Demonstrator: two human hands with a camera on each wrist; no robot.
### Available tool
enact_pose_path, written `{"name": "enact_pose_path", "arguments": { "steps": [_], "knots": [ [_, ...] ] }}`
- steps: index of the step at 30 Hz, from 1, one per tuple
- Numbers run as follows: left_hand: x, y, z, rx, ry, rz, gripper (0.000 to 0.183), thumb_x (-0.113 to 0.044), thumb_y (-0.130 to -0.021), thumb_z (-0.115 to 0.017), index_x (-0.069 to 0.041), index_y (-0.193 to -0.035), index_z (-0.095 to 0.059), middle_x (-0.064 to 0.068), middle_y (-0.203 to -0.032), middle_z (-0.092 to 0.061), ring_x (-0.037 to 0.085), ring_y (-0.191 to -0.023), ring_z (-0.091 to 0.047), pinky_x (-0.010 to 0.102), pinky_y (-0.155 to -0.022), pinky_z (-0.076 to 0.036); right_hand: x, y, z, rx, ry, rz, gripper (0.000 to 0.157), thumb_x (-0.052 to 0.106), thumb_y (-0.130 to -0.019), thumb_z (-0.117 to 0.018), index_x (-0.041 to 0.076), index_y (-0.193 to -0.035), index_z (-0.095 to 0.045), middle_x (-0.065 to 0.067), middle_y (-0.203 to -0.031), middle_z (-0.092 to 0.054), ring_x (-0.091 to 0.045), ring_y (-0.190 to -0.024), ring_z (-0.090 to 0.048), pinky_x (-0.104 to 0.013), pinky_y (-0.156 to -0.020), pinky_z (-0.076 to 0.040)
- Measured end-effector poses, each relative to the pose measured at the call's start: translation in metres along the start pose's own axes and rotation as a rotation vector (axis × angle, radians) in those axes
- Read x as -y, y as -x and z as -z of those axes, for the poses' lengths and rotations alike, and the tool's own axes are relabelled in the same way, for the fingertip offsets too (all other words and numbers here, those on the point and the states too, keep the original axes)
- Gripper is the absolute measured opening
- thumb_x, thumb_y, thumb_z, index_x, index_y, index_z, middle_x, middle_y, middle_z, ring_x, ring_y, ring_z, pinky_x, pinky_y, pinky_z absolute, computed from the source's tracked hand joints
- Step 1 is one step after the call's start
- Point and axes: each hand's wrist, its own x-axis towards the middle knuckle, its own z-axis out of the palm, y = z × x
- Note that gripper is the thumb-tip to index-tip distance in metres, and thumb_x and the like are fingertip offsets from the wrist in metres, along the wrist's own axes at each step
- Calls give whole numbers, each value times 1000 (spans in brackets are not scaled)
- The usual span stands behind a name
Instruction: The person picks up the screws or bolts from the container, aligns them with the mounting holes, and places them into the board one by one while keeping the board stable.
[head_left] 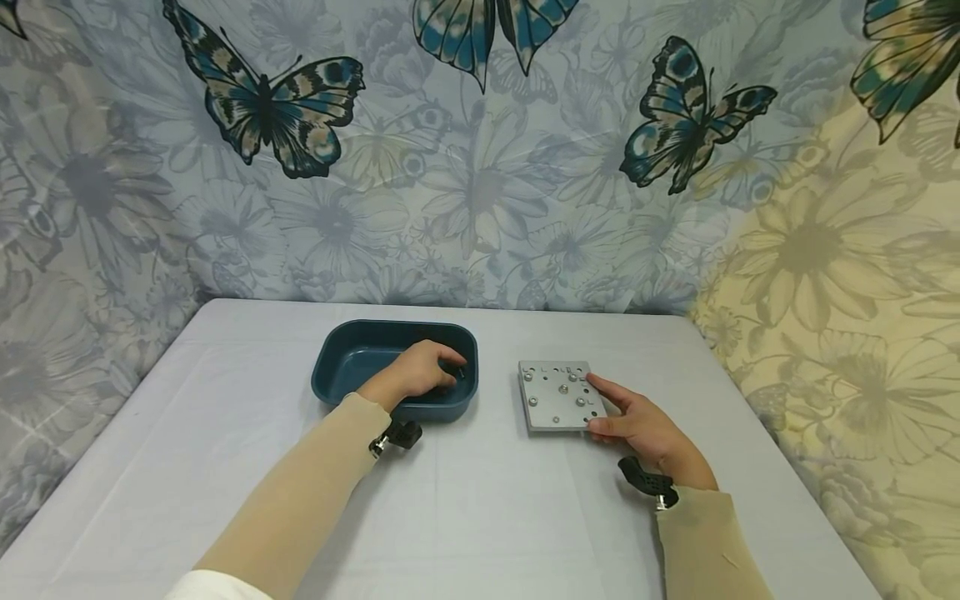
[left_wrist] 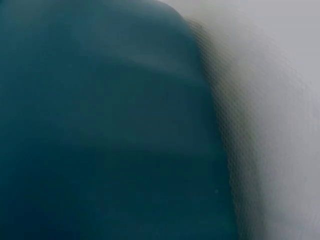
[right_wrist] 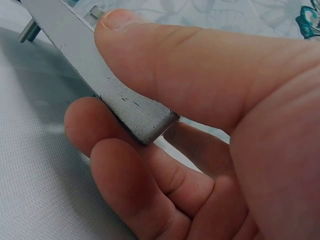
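A square silver metal plate [head_left: 551,400] with holes and several screws stands out on the right half of the table. My right hand [head_left: 648,429] grips its right edge, thumb [right_wrist: 165,70] on one face and fingertips [right_wrist: 117,165] curled beneath the other. In the right wrist view, a threaded screw end [right_wrist: 29,31] sticks out below the plate. My left hand [head_left: 420,369] reaches into the right end of a dark teal tray [head_left: 352,354]. Something small and dark lies by its fingertips, too small to identify. The left wrist view shows only blurred tray wall [left_wrist: 115,110].
A white cloth [head_left: 465,500] covers the table. Behind it rises a hanging with butterflies and flowers [head_left: 480,208]. Dark wrist cameras [head_left: 405,433] are strapped below both hands. A gap of white cloth separates the tray from the plate.
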Motion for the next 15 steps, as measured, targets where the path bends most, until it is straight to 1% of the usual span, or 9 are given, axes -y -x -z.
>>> {"name": "enact_pose_path", "arguments": {
  "steps": [3,7,9,11,15],
  "knots": [
    [0,-1,0,6,-46,-17,40,-8,-86,-77,-13,-125,-72,2,-126,-66,18,-104,-59,38,-96,-47,1,0,-1,-3,-2,-4,92,13,-82,-84,18,-158,-33,-13,-156,-33,-19,-104,-58,-29,-72,-55],
    [0,-2,-1,14,-143,-40,37,-11,-87,-77,-14,-124,-72,2,-126,-66,20,-116,-57,39,-102,-44,1,0,-2,-5,-9,-11,92,12,-82,-84,18,-158,-33,-14,-155,-33,-20,-104,-59,-29,-73,-55],
    [1,-3,-2,22,-176,-55,36,-12,-88,-77,-15,-123,-73,2,-125,-66,21,-118,-56,40,-103,-43,1,0,-2,-6,-12,-13,92,12,-81,-84,18,-158,-33,-14,-155,-33,-20,-104,-59,-29,-73,-55],
    [1,-4,-3,35,-183,-67,35,-11,-88,-77,-14,-123,-73,3,-125,-66,22,-118,-56,41,-103,-43,2,0,-2,-6,-8,-14,92,12,-81,-84,18,-158,-33,-13,-155,-33,-20,-104,-58,-29,-73,-55],
    [2,-6,-5,48,-213,-106,33,-11,-88,-77,-13,-122,-73,4,-125,-65,25,-124,-54,42,-106,-40,2,0,-2,-9,-3,-13,92,13,-81,-84,17,-158,-33,-13,-156,-32,-20,-104,-58,-28,-73,-55]
  ]
}}
